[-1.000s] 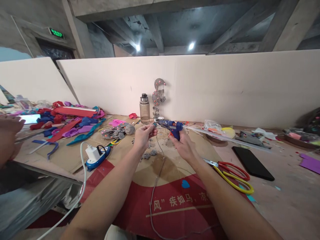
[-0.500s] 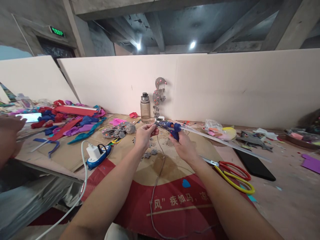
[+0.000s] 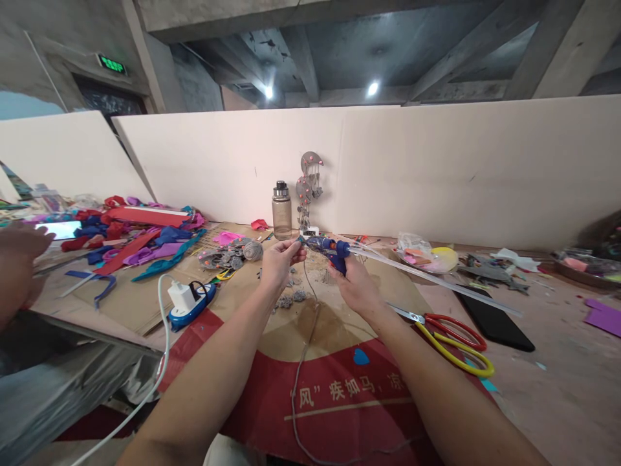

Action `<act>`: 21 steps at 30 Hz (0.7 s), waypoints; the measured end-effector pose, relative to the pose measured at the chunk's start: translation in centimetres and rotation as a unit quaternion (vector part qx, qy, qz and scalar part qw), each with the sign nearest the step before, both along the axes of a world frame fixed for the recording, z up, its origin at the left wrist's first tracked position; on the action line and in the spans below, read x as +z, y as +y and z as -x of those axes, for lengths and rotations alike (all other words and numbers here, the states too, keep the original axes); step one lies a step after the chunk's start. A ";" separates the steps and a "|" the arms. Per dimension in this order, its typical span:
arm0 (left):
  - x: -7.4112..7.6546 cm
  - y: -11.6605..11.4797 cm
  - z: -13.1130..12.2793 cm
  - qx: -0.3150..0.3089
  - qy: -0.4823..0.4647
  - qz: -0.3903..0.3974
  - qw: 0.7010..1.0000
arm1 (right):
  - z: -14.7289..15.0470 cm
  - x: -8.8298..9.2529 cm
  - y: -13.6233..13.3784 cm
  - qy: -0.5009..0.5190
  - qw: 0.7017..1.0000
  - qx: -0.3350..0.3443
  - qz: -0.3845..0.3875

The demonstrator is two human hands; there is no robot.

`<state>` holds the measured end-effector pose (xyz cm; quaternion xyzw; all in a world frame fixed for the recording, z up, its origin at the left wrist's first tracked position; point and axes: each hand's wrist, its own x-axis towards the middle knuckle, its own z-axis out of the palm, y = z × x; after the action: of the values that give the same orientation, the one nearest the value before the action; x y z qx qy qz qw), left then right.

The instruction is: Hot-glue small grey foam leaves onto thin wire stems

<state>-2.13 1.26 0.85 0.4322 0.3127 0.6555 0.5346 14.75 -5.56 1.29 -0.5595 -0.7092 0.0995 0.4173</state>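
Note:
My right hand grips a blue hot glue gun by its handle, nozzle pointing left, with a long clear glue stick trailing out to the right. My left hand is pinched on a small piece right at the nozzle tip; I cannot make out what it is. Both hands hover above the brown and red cardboard sheet. Small grey glittery pieces lie on the cardboard just below my hands. The gun's grey cord runs toward me.
Red and yellow scissors and a black phone lie to the right. A power strip with white charger sits left. A bottle and grey ornament stand by the white board. Coloured foam scraps fill the left; another person's hand shows at far left.
The glue gun has shifted slightly left, bringing its nozzle closer to my left fingertips. My left hand has barely moved.

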 end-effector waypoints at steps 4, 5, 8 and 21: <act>0.1 -0.2 0.0 -0.008 0.008 0.002 1.000 | 0.1 0.1 -0.1 0.002 1.000 0.009 -0.001; 0.1 -0.2 0.0 -0.009 0.010 0.003 1.000 | 0.0 0.1 -0.1 0.003 1.000 0.006 -0.002; 0.1 -0.2 0.0 -0.005 0.008 0.000 1.000 | 0.0 0.1 0.0 0.006 1.000 0.007 -0.011; 0.0 0.1 0.5 -0.005 -0.004 0.025 1.000 | -0.5 -1.3 1.7 0.229 0.969 0.053 0.074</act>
<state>-2.67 1.41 0.84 0.4180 0.3249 0.6463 0.5495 15.28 -3.91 -0.05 -0.5128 -0.6137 0.2992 0.5205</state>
